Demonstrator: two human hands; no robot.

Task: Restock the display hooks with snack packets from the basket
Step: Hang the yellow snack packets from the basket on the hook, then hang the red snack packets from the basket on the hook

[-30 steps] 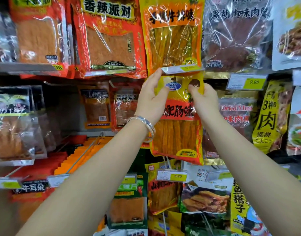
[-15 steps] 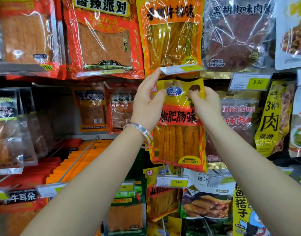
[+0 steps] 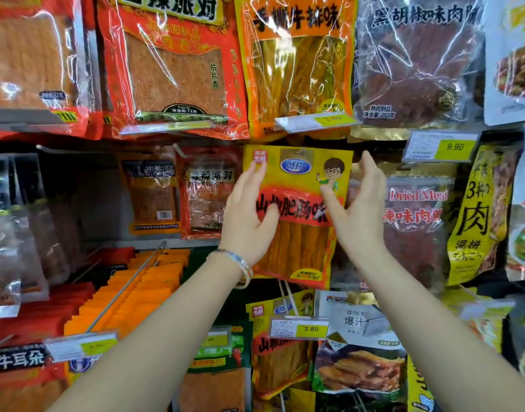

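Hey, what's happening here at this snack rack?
A person is restocking a wall of hanging snacks. A yellow-and-red packet appears to hang in the middle row by its top hole. The left hand and right hand are open on either side of it, neither gripping it.

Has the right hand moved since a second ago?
Yes. The right hand has let go of the yellow packet top corner, opened, and dropped lower and rightward, away from the upper 3.80 price tag.

The snack packet [image 3: 297,185] is yellow with a red banner, black characters, and a blue oval logo.
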